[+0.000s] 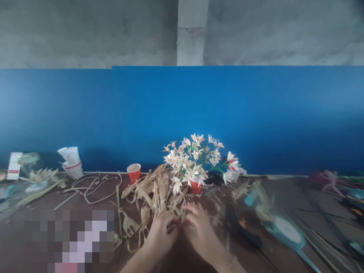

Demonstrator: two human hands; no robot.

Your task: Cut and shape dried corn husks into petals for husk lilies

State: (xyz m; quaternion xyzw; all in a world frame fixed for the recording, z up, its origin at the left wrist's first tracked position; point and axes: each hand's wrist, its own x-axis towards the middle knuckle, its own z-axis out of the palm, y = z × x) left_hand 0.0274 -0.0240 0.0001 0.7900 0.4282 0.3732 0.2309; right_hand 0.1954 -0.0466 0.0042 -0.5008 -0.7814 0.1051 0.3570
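Note:
My left hand [162, 232] and my right hand [198, 226] meet low in the middle of the view, over the front of the brown table. Both are closed, the fingertips pinched close together. Whatever lies between them is too small and blurred to name. Just beyond my fingers spreads a heap of dried corn husks [160, 189], some cut into petal-like strips. Behind the heap, a bunch of cream husk flowers [186, 161] with green stems stands in a red paper cup [195, 185].
Left of the flowers stand another red paper cup [134, 173], a looped white cord [93, 189] and a white cup with crumpled paper [73, 167]. A black tool [241, 225] and a round pale-blue roll [287, 231] lie right. A blue panel [227, 106] closes the back.

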